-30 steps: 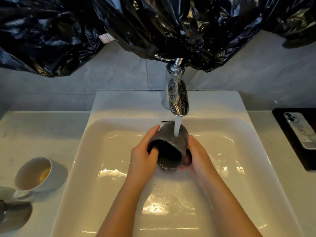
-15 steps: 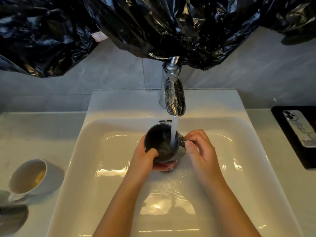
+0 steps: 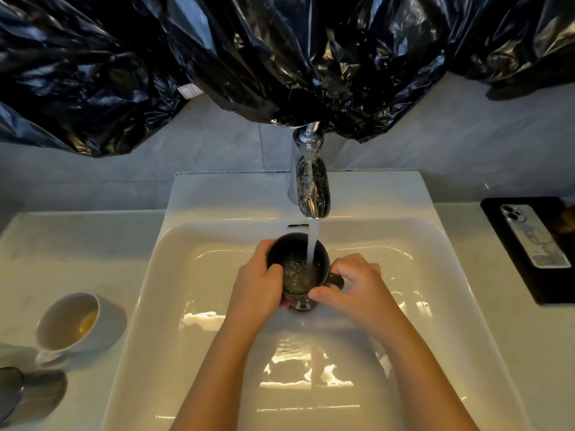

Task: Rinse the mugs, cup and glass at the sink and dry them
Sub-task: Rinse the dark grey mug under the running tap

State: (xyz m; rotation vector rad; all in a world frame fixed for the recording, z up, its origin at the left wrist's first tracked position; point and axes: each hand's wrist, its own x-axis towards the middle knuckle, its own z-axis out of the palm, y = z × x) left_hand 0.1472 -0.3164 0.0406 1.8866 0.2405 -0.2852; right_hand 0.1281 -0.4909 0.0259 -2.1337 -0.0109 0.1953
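A dark grey mug (image 3: 280,248) stands upright in the white sink (image 3: 174,275) under the chrome tap (image 3: 311,188). Running water pours into it and it holds bubbly water. My left hand (image 3: 255,287) grips the mug's left side, thumb over the rim. My right hand (image 3: 357,284) holds the mug by its handle on the right, thumb against the front wall. On the left counter lies a white cup (image 3: 71,321) tilted on its side with yellowish liquid inside. A grey mug (image 3: 28,396) sits at the bottom left corner, partly cut off.
Black plastic sheeting (image 3: 249,57) hangs over the wall above the tap. A phone (image 3: 535,234) lies on a black tray (image 3: 510,259) on the right counter. The basin floor is wet.
The mug was on its side with water hitting its outside; it has been turned upright and now fills with water. My right hand moved to the handle.
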